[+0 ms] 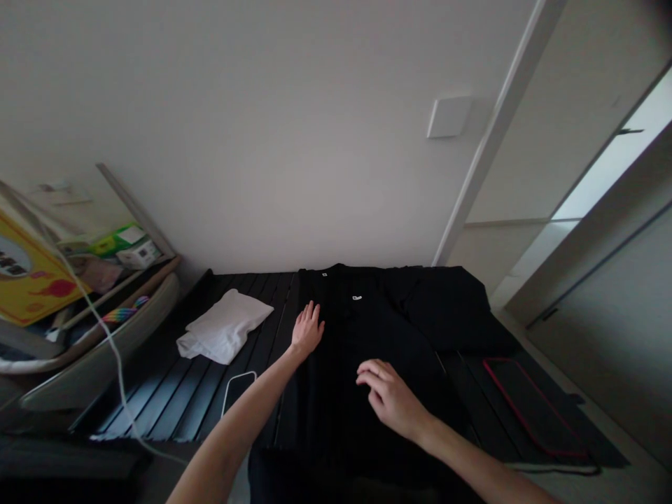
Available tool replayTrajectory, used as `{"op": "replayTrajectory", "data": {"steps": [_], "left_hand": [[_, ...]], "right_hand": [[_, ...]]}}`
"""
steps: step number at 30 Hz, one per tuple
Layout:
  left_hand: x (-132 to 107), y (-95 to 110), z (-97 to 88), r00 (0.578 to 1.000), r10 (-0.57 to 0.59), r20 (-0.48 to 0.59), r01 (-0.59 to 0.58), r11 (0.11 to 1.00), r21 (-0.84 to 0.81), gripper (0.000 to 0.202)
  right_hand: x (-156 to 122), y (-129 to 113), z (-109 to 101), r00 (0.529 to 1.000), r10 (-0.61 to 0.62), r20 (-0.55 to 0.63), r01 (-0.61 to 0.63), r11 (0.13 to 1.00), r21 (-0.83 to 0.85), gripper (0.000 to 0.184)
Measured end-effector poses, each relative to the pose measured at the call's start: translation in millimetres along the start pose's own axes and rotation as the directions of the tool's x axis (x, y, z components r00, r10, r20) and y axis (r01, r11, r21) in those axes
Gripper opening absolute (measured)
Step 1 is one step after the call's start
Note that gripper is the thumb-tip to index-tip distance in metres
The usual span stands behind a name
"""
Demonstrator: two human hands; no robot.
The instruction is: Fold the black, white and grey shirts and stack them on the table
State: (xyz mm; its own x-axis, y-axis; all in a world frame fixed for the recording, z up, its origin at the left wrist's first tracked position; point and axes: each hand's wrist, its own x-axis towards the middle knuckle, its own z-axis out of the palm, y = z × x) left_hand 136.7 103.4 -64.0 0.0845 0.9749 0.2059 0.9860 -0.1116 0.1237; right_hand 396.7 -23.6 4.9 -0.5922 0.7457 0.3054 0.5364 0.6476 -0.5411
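Two bare hands are held over a black shirt (pixel 336 413), laid out on a slatted black platform (pixel 157 395) with its collar (pixel 328 271) pointed away from the camera. The left hand (pixel 308 329) is pressed flat on the shirt beside the collar, its fingers spread. The right hand (pixel 391 399) is held nearer the camera and to the right, its fingers loosely curled and drawn together, with nothing pinched; whether the cloth is being touched cannot be told. Both forearms are extended forward. A bulky black fold (pixel 446 308) is gathered at the shirt's far right, and the cloth could be dragged askew if it were pulled unevenly against the pressed left hand. A phone (pixel 239 392) is lying just beside the left forearm (pixel 246 423), where it could be knocked by a sideways sweep. A folded white cloth (pixel 223 327) is placed farther left, near a white cable (pixel 118 364). Edges could be misjudged because black cloth is set against black slats. A red-edged black pad (pixel 535 409) is seen to the right.
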Motion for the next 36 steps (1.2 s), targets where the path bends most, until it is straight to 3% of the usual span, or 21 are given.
{"op": "replayTrajectory", "data": {"steps": [2, 4, 7, 9, 13, 17, 20, 22, 25, 28, 32, 34, 36], "left_hand": [[9.1, 9.4, 2.4, 0.996, 0.093, 0.014, -0.092, 0.993, -0.073, 0.053], [19.4, 19.5, 7.5, 0.985, 0.162, 0.061, -0.152, 0.978, -0.143, 0.057], [36.0, 36.1, 20.2, 0.978, 0.137, 0.157, -0.107, 0.977, -0.186, 0.08], [47.6, 46.2, 29.8, 0.98, 0.06, 0.189, -0.026, 0.983, -0.181, 0.082], [70.3, 57.6, 41.2, 0.986, -0.093, 0.142, 0.122, 0.969, -0.217, 0.065], [90.3, 60.5, 36.3, 0.986, -0.131, 0.101, 0.154, 0.951, -0.268, 0.051], [97.6, 63.5, 32.4, 0.989, -0.149, 0.014, 0.143, 0.906, -0.398, 0.051], [95.8, 65.5, 35.2, 0.993, -0.114, -0.005, 0.1, 0.885, -0.454, 0.052], [85.8, 66.1, 46.1, 0.998, 0.022, 0.06, 0.003, 0.924, -0.381, 0.064], [77.8, 64.9, 55.9, 0.996, 0.052, 0.067, -0.028, 0.947, -0.319, 0.059], [76.4, 59.9, 58.4, 0.999, -0.012, 0.032, 0.023, 0.929, -0.371, 0.051], [75.8, 53.4, 57.0, 0.996, -0.093, -0.014, 0.076, 0.881, -0.467, 0.052], [73.9, 45.0, 55.4, 0.967, -0.25, -0.058, 0.171, 0.795, -0.581, 0.055]], "right_hand": [[15.4, 31.3, -11.0, 0.987, 0.143, -0.074, -0.15, 0.983, -0.103, 0.038], [31.5, 66.6, -20.4, 0.943, 0.305, -0.134, -0.328, 0.92, -0.215, 0.038], [54.4, 120.8, -32.1, 0.817, 0.544, -0.19, -0.576, 0.757, -0.308, 0.047], [68.4, 153.2, -38.4, 0.733, 0.647, -0.208, -0.677, 0.668, -0.309, 0.053], [92.7, 202.6, -45.4, 0.636, 0.734, -0.239, -0.769, 0.576, -0.277, 0.057], [113.2, 232.1, -43.9, 0.627, 0.748, -0.219, -0.775, 0.57, -0.273, 0.059], [127.9, 240.2, -41.5, 0.617, 0.756, -0.218, -0.784, 0.564, -0.261, 0.059], [137.4, 237.1, -41.6, 0.636, 0.719, -0.281, -0.772, 0.594, -0.226, 0.057], [152.9, 218.9, -45.7, 0.731, 0.57, -0.375, -0.655, 0.74, -0.151, 0.059], [175.3, 188.2, -51.2, 0.804, 0.441, -0.399, -0.525, 0.842, -0.126, 0.06], [221.5, 145.4, -46.0, 0.855, 0.383, -0.349, -0.427, 0.902, -0.057, 0.06], [245.1, 131.1, -34.2, 0.908, 0.344, -0.238, -0.333, 0.939, 0.086, 0.062], [262.0, 124.5, -18.0, 0.953, 0.29, -0.091, -0.257, 0.928, 0.271, 0.066]]}}
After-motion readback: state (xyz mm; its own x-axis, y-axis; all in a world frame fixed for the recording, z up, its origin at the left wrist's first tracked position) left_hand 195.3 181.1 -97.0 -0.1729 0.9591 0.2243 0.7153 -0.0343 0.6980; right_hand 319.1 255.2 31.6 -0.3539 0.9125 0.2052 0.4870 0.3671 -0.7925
